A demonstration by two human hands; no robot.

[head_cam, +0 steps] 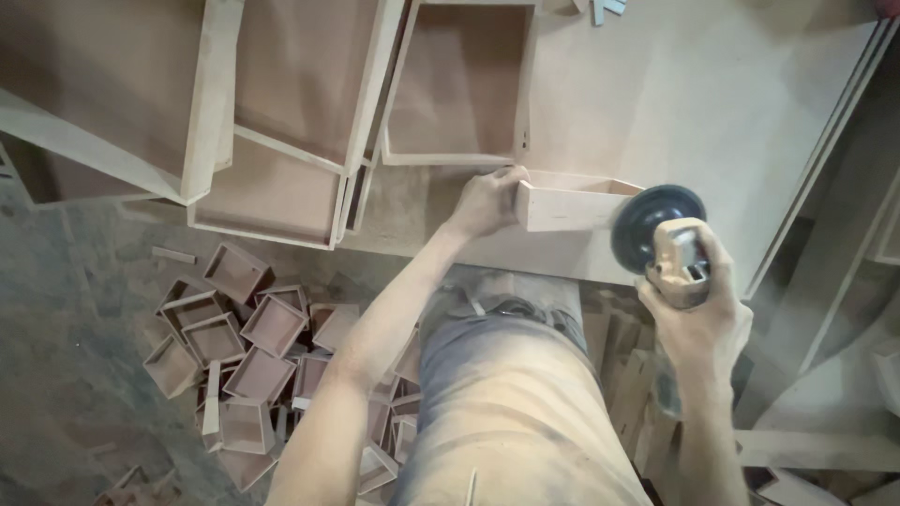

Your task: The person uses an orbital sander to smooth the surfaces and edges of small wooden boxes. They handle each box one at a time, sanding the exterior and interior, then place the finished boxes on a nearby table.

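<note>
Head view, left hand point(485, 201) partly hiding small wooden box point(572, 203)

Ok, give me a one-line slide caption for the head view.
Left hand steadies a small wooden box on the workbench while the right hand holds a disc sander at its end.

bench point(712, 103): pale board top, dusty | on it: small open wooden box point(562, 204) at front edge, bigger trays point(459, 84) behind | floor point(66, 309): heap of small boxes point(248, 351)
</note>
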